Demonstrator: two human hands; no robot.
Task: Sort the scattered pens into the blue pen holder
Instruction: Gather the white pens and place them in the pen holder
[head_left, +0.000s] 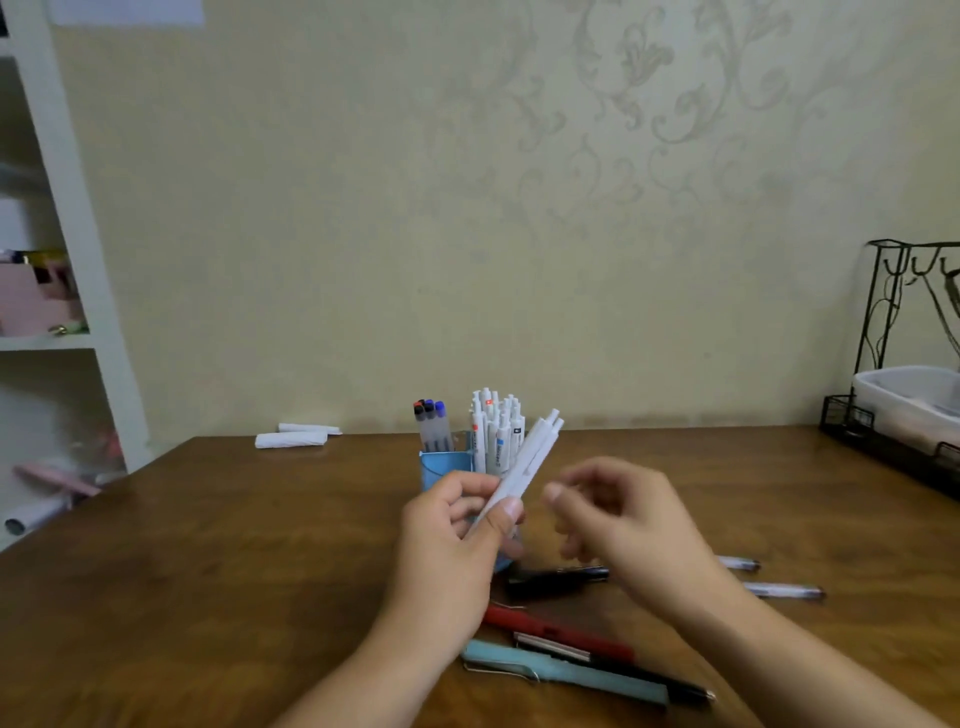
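Note:
The blue pen holder (441, 467) stands mid-table, partly hidden behind my hands. It holds several white pens (496, 421) and three clear pens with dark and blue caps (430, 423). My left hand (452, 540) grips two white pens (530, 462) tilted up to the right, just in front of the holder. My right hand (618, 519) hovers beside them, blurred, fingers loosely curled and holding nothing. On the table below lie a black pen (550, 578), a red pen (561, 631), a light blue pen (566, 673), a black-and-silver pen (623, 667) and two clear pens (782, 590).
Rolled white paper pieces (291, 439) lie at the table's far left edge by the wall. A black wire rack with a white tray (909, 410) occupies the far right corner. White shelves (62, 312) stand to the left of the brown wooden table (234, 571).

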